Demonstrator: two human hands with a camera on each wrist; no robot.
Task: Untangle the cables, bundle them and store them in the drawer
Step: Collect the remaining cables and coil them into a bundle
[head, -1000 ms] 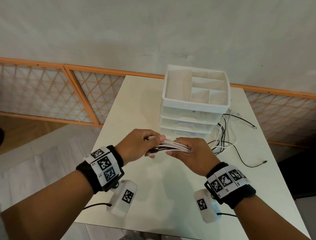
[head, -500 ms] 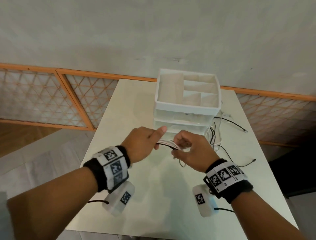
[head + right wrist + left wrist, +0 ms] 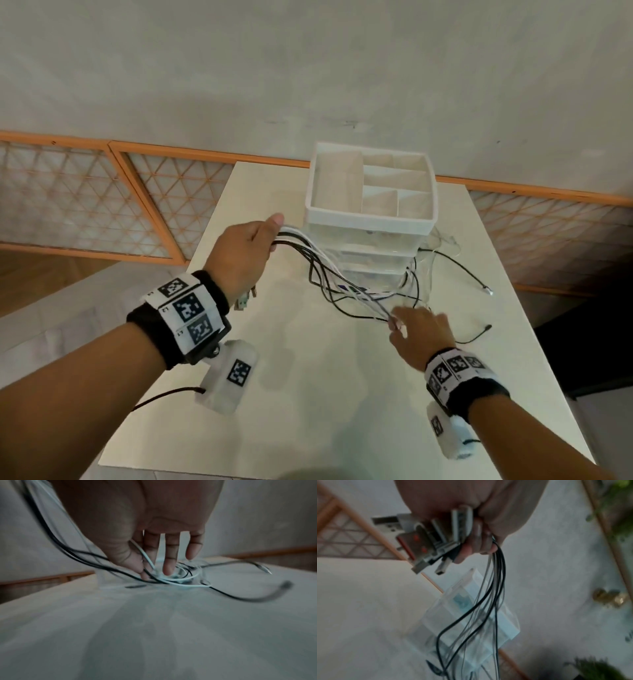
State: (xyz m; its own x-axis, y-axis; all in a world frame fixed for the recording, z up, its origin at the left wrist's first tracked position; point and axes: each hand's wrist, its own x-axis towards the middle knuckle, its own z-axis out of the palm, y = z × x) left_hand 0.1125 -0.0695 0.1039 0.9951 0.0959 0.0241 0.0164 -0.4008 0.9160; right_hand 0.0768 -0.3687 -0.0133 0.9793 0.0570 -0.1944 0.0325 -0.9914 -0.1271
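Cables [image 3: 329, 274]: one mixed bunch, black and white, exact count not readable. Your left hand [image 3: 245, 251], raised over the table's left part, grips one end in a closed fist; the plugs [image 3: 426, 540], at least four, stick out below your palm. The strands sag rightward across the front of the drawer unit [image 3: 371, 219] to your right hand [image 3: 419, 330], low over the table [image 3: 308, 394], thumb and forefinger pinching strands, other fingers straight. Drawer unit: one, white, stacked drawers all closed, open tray on top with five compartments. Loose ends: two black tips lie on the table right of the unit, apart from each other.
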